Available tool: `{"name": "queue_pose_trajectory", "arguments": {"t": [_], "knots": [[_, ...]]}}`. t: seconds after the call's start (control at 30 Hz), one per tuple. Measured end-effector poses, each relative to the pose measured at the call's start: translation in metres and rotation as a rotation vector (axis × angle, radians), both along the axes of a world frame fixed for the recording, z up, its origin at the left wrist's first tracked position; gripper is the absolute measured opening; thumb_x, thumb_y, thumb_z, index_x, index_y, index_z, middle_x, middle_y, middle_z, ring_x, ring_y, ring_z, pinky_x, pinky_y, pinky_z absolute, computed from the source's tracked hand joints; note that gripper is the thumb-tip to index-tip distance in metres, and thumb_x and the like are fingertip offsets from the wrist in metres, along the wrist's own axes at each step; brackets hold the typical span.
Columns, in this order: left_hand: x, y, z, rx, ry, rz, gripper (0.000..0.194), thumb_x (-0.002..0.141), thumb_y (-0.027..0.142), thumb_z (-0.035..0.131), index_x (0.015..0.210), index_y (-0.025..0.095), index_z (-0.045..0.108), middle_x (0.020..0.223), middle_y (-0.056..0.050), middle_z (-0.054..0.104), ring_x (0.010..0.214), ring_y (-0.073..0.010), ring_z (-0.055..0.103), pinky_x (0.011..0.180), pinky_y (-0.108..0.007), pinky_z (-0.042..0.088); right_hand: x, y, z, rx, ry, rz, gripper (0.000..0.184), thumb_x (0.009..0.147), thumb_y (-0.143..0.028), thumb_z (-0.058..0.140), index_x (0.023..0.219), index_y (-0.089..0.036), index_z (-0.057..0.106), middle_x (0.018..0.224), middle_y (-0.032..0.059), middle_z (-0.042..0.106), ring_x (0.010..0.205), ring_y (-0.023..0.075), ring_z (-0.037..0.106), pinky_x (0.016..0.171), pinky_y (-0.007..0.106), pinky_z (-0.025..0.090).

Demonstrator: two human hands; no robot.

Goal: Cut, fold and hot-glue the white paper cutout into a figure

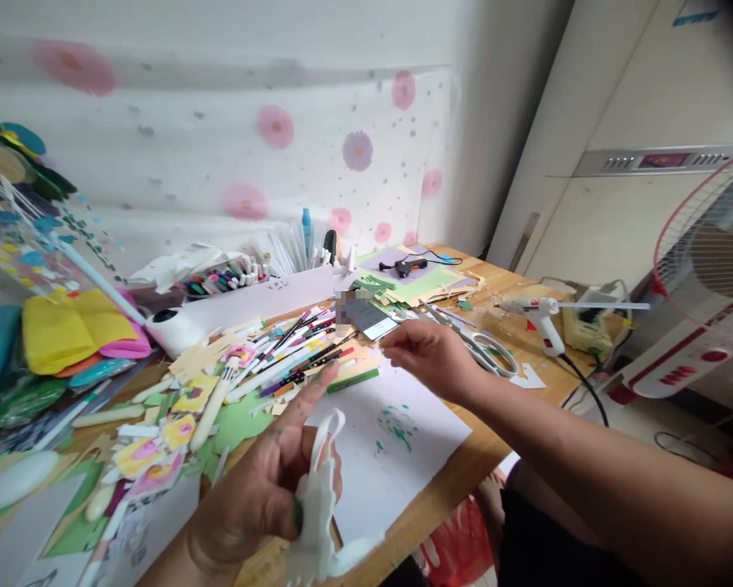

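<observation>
My left hand (pixel 262 481) is closed around a white paper cutout (pixel 317 505) with thin curling strips, held above the near edge of the wooden table (pixel 457 473). My right hand (pixel 430 355) hovers over the white sheet (pixel 390 440), fingers pinched together near a green marker (pixel 352 380); what the fingertips hold, if anything, is too small to make out. The white sheet carries green paint smudges (pixel 396 425). Just beyond the right hand lie scissors (pixel 485 346) with white handles.
A heap of pens and markers (pixel 298 350), paper flower cutouts (pixel 158 448) and green scraps cover the left. A white glue gun (pixel 543 318) lies at right by a fan (pixel 708 269). A marker tray (pixel 225 281) and coloured papers (pixel 421 281) stand behind.
</observation>
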State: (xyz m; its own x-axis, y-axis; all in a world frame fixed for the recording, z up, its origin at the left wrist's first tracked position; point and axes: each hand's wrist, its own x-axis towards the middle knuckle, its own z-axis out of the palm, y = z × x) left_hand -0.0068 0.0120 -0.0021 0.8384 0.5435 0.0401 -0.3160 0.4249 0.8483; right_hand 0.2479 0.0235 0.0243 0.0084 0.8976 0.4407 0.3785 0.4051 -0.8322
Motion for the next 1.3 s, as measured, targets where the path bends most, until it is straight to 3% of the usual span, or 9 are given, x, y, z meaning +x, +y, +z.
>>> {"name": "queue_pose_trajectory", "arguments": {"t": [0.1,0.27,0.57,0.7,0.87,0.93,1.1,1.2,1.3], "knots": [[0.002,-0.001,0.0,0.002,0.012,0.003,0.126,0.06,0.029,0.086,0.146,0.036,-0.006,0.064,0.004,0.064,0.05,-0.0099,0.05,0.05,-0.021,0.038,-0.007,-0.009,0.004,0.155,-0.154,0.046,0.01,0.077,-0.012,0.058,0.076,-0.016,0.067,0.07,0.0024,0.066,0.061,0.0119,0.058,0.056,0.023,0.046],[0.006,-0.003,-0.003,-0.003,0.045,0.0,0.125,0.058,0.031,0.087,0.147,0.035,-0.001,0.067,0.003,0.065,0.053,-0.0109,0.053,0.05,-0.021,0.036,-0.022,-0.017,0.006,0.267,-0.118,0.148,0.012,0.08,-0.015,0.063,0.09,-0.012,0.067,0.075,0.0062,0.068,0.065,0.0133,0.062,0.06,0.023,0.05],[0.011,-0.004,-0.005,-0.016,0.077,-0.03,0.118,0.057,0.031,0.087,0.148,0.033,0.01,0.068,0.002,0.064,0.055,-0.0105,0.052,0.051,-0.02,0.035,-0.032,-0.018,0.003,0.531,-0.503,-0.072,0.015,0.079,-0.007,0.051,0.072,-0.015,0.063,0.062,0.0024,0.06,0.055,0.0125,0.052,0.053,0.024,0.039],[0.014,-0.003,0.007,0.003,0.045,0.111,0.102,0.067,0.026,0.081,0.147,0.035,0.018,0.071,0.001,0.065,0.061,-0.0127,0.056,0.056,-0.021,0.04,-0.012,-0.007,0.005,0.321,-0.381,-0.144,0.014,0.07,-0.002,0.051,0.067,-0.015,0.056,0.063,0.0001,0.054,0.057,0.0112,0.048,0.054,0.023,0.038],[0.013,0.003,0.018,-0.047,0.019,0.356,0.085,0.069,0.017,0.078,0.141,0.032,0.037,0.074,0.001,0.067,0.059,-0.0103,0.057,0.062,-0.021,0.045,0.012,-0.001,0.001,0.071,-0.374,0.121,0.018,0.061,0.002,0.053,0.062,-0.015,0.057,0.083,0.0037,0.06,0.062,0.01,0.054,0.054,0.021,0.042],[0.012,0.006,0.017,-0.064,0.018,0.41,0.08,0.071,0.017,0.076,0.14,0.032,0.039,0.073,0.002,0.066,0.059,-0.0102,0.057,0.061,-0.02,0.046,0.01,-0.008,0.001,-0.139,-0.157,0.315,0.018,0.063,0.0,0.053,0.07,-0.015,0.06,0.101,0.0072,0.06,0.062,0.0095,0.059,0.054,0.022,0.046],[0.014,0.009,0.012,-0.079,0.059,0.5,0.078,0.073,0.013,0.073,0.139,0.035,0.038,0.084,0.001,0.069,0.072,-0.0118,0.062,0.066,-0.019,0.048,-0.021,-0.032,-0.005,-0.656,0.683,0.72,0.048,0.067,-0.007,0.059,0.112,-0.021,0.055,0.108,0.0063,0.063,0.053,0.0101,0.066,0.048,0.022,0.052],[0.017,0.008,0.013,-0.065,0.098,0.541,0.078,0.073,0.013,0.073,0.138,0.036,0.038,0.092,0.0,0.071,0.078,-0.0126,0.064,0.069,-0.02,0.049,-0.042,-0.041,-0.015,-0.734,0.911,0.717,0.038,0.071,-0.019,0.069,0.107,-0.018,0.059,0.09,0.0022,0.067,0.049,0.0089,0.064,0.046,0.021,0.053],[0.019,0.012,0.013,-0.011,0.141,0.645,0.077,0.069,0.014,0.076,0.135,0.033,0.041,0.088,0.001,0.071,0.074,-0.012,0.064,0.065,-0.019,0.049,-0.053,-0.044,-0.021,-0.778,0.89,0.638,0.024,0.07,-0.031,0.076,0.08,-0.012,0.065,0.052,-0.0065,0.055,0.031,0.0037,0.048,0.031,0.013,0.039]]}}
